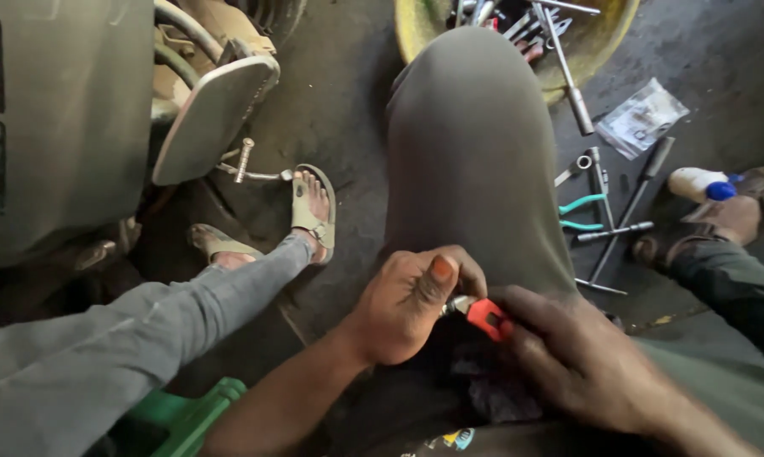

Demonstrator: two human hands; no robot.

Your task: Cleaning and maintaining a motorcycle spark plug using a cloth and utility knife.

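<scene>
Two hands: left hand [407,305], right hand [581,360] grip one, seemingly orange-handled, tool [482,316].

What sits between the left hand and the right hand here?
In the head view, a small orange-handled tool with a metal tip spans the gap between the left hand and the right hand, over the person's raised knee.

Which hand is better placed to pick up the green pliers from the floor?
The right hand, probably. The green pliers lie on the floor to the right of the knee. The left hand is on the other side, gripping the small orange-handled tool.
</scene>
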